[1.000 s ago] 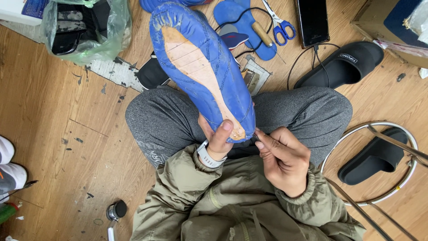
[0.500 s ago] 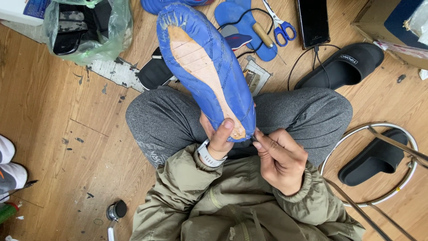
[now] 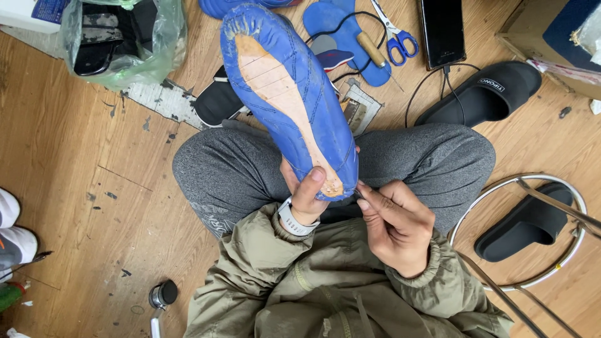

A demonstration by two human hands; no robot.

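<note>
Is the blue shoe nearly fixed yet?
Partly. The blue shoe upper already has stitch lines along its length. The left hand grips its heel end while the right hand pinches at that edge. The blue insole and blue-handled scissors lie unused on the floor.

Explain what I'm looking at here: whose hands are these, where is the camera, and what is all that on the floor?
There is no machine. A camera on the person's head looks down at their lap as they sit cross-legged on a wooden floor. The left hand grips the heel end of a blue shoe, sole up. The right hand pinches something small at the heel's edge; I cannot tell what. On the floor lie blue-handled scissors, a phone on a cable, two black slides, a blue insole and a green plastic bag.
</note>
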